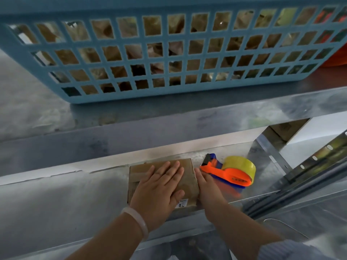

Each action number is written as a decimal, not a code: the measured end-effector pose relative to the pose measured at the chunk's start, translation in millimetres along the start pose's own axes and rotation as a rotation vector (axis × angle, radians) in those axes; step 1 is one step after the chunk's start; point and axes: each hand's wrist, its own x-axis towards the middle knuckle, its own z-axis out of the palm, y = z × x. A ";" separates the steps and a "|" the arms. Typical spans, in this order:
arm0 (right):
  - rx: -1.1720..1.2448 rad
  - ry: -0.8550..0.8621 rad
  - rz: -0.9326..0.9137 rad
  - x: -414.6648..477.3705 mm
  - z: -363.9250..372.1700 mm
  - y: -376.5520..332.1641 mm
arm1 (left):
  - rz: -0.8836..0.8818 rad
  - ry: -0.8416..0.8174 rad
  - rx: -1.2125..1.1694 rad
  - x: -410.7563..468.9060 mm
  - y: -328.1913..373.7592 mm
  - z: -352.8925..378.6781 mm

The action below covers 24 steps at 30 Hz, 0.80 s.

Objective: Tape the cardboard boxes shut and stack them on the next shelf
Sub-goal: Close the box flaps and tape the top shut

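Galvanised metal shelf [75, 194], lower tier, with a cardboard box [187, 166] lying flat near its front edge. Directly to the right of the box, nearly touching it, lies an orange tape dispenser [231, 175] carrying a yellow roll of tape [242, 166]. Above and behind the box, on the upper tier, stands a blue lattice basket [169, 94].

The left hand [159, 186], a pale bracelet [137, 220] at its wrist, lies palm-down on the box's top. Its fingers [169, 171] are straight and close together, the thumb angled towards a printed label [183, 202] at the box's near right corner. This flat press probably holds the flaps closed and keeps the box from sliding.

The right hand [208, 186] rests edge-on against the box's right side, fingers extended along that side and gripping nothing; its thumb is hidden. It likely squares the box, and it sits between box and dispenser, well placed to take the tool.

A band along the box's left part may be tape, but this cannot be confirmed. Sealing appears unfinished, and stacking is not yet begun.
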 end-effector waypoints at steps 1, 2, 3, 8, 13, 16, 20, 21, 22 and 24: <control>0.025 0.016 -0.007 0.9 1.4 0.4 | -0.001 0.009 -0.006 0.4 -0.2 0.2; 0.043 0.019 -0.017 2.3 1.6 -0.7 | -0.001 0.017 -0.017 0.6 0.0 -0.1; 0.029 0.015 -0.031 4.7 0.8 -1.8 | -0.003 0.025 -0.035 0.7 0.1 -0.8; -0.237 0.160 -0.410 1.6 -7.5 2.4 | -0.054 0.103 -0.390 -1.4 -7.6 -5.3; -1.035 -0.024 -1.193 -26.3 -12.0 11.1 | 0.086 0.025 -0.235 -4.9 -17.8 -7.8; -1.238 0.006 -1.184 -27.1 -16.5 2.2 | 0.103 0.024 -0.047 -11.8 -27.5 -7.0; -1.305 -0.021 -1.144 -27.1 -19.3 -0.9 | 0.025 0.086 0.031 -40.6 -46.9 -9.0; -1.319 -0.024 -1.141 -27.0 -18.5 -1.1 | 0.019 0.100 0.038 -45.5 -48.2 -7.5; -1.326 -0.032 -1.138 -26.5 -17.8 -1.8 | 0.011 0.104 0.040 -47.6 -47.6 -6.3; -1.313 -0.063 -1.124 -25.4 -18.5 -5.4 | -0.016 0.109 0.008 -47.5 -45.1 -4.3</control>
